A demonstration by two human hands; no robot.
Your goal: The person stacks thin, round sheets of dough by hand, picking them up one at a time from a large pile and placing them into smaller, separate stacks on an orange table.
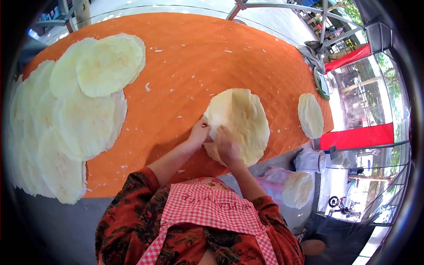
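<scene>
Pale disc (242, 121), near edge in closed fingers of left hand (198, 133) and right hand (228, 148)

Matt, rough pale wafers (240, 123) on woven orange mat (185, 66)

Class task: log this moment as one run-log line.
left hand: at sheet edge | right hand: on sheet | sheet: flat on mat | stack: on mat, left of hands

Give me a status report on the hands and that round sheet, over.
Left hand and right hand at near edge of round sheet, grip unclear. Sheet on orange mat. Stacked sheets off left, apart; crumbs around.
</scene>
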